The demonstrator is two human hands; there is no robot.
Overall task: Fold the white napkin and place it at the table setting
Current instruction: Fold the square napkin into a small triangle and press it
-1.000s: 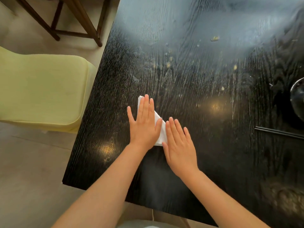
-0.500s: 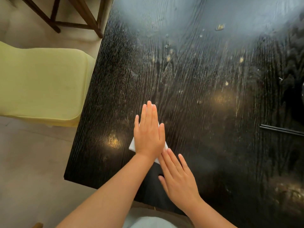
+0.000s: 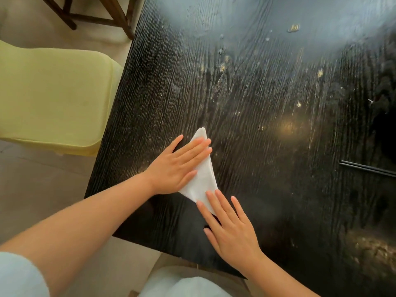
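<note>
The surface [image 3: 267, 116] is black wood with a coarse grain, smeared and dotted with crumbs, with window glare at its far end. A yellow-green chair [image 3: 51, 99] stands just beside its left edge on a pale floor, and dark wooden chair legs [image 3: 120, 16] show beyond the corner. A pair of black chopsticks [image 3: 368, 169] lies at the right edge. The white napkin [image 3: 203, 179], folded into a long triangle (one tip pointing away), lies flat near the front left corner. The left hand [image 3: 177, 168] presses palm-down on it, fingers straight and close together. The right hand [image 3: 231, 226] lies flat, its fingers slightly spread, fingertips on the near corner.
</note>
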